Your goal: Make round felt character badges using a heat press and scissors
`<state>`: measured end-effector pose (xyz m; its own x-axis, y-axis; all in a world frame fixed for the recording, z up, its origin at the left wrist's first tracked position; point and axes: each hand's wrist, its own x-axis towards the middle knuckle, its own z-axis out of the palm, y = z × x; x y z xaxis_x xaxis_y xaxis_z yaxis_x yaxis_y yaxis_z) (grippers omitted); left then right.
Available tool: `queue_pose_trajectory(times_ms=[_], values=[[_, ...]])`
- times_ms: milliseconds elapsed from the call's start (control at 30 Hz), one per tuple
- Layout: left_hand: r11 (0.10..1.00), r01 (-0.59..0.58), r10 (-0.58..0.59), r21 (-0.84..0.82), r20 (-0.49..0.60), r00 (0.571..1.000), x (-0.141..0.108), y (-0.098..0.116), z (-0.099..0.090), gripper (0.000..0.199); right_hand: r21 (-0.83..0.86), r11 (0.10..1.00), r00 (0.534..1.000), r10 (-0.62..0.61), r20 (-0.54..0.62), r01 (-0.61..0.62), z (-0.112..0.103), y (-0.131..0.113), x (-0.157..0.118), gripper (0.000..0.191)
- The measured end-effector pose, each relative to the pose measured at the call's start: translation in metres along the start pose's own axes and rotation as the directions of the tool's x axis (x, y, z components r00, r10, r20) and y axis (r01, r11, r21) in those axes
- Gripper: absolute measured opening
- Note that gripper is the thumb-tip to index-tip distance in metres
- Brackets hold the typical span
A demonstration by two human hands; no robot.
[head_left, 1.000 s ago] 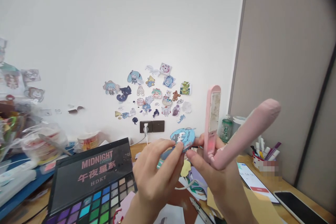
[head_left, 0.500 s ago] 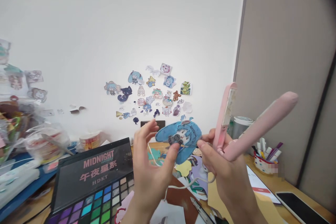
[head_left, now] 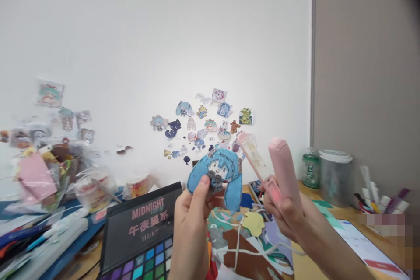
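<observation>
Between thumb and fingers, my left hand (head_left: 193, 214) pinches a cut-out character figure (head_left: 221, 173) with long blue hair, its printed face turned toward me. My right hand (head_left: 292, 216) is wrapped round the hinge end of a pink hair straightener (head_left: 285, 168). The straightener's two arms stand apart in a V, and a pale, stained plate shows on the left arm. A small gap separates the figure from the straightener. A white cord (head_left: 252, 251) hangs below my hands, over coloured paper or felt scraps.
An eyeshadow palette (head_left: 141, 232) stands with its lid up at left. Many character cut-outs (head_left: 210, 125) are stuck on the wall. A green can (head_left: 310, 169), a lidded grey tub (head_left: 334, 179) and pens (head_left: 374, 194) line the right side, near a tablet (head_left: 369, 249).
The blue-haired figure has turned upright and moved away from my right hand. The straightener has swung left and its arms look closer together. My view has shifted left.
</observation>
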<state>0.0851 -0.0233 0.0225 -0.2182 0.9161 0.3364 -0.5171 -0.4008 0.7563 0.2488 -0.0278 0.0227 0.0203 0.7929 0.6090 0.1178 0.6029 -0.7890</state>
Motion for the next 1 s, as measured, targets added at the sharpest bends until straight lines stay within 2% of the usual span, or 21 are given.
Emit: queue_pose_trajectory(times_ms=[67,133,267,333,500,700,800,900,1000], values=[[1.0,-0.005,0.005,-0.002,-0.001,1.0,0.001,0.001,0.001,0.03,0.021,0.993,0.987,0.113,0.117,-0.116,-0.001,-0.001,0.002,0.053],[1.0,0.002,-0.002,-0.012,-0.033,0.999,0.0,0.0,0.003,0.034,-0.015,0.974,0.953,0.225,0.203,-0.227,-0.002,-0.004,0.003,0.057],[0.998,0.051,-0.057,-0.041,-0.164,0.985,-0.004,-0.002,0.012,0.033,-0.108,0.951,0.922,0.307,0.235,-0.289,-0.003,-0.007,0.003,0.061],[0.997,0.077,-0.079,-0.021,-0.172,0.982,-0.006,-0.004,0.015,0.036,-0.154,0.944,0.923,0.32,0.212,-0.292,-0.004,-0.006,0.002,0.06],[0.997,0.075,-0.075,-0.001,-0.067,0.995,-0.008,-0.005,0.015,0.03,-0.194,0.941,0.931,0.314,0.184,-0.279,-0.006,-0.002,0.003,0.056],[0.979,-0.104,0.089,0.177,0.088,0.992,0.0,0.006,0.001,0.016,-0.243,0.941,0.947,0.279,0.161,-0.236,-0.012,-0.004,0.006,0.053],[0.965,-0.125,0.089,0.231,0.16,0.983,0.002,0.011,-0.006,0.016,-0.242,0.949,0.96,0.241,0.14,-0.203,-0.012,-0.003,0.005,0.052],[0.955,-0.137,0.092,0.261,0.179,0.98,0.001,0.014,-0.008,0.016,-0.235,0.96,0.977,0.181,0.11,-0.151,-0.009,0.001,0.004,0.049],[0.944,-0.166,0.132,0.286,0.134,0.982,-0.001,0.015,-0.004,0.018,-0.238,0.959,0.986,0.165,0.025,-0.155,-0.008,0.007,0.002,0.05]])
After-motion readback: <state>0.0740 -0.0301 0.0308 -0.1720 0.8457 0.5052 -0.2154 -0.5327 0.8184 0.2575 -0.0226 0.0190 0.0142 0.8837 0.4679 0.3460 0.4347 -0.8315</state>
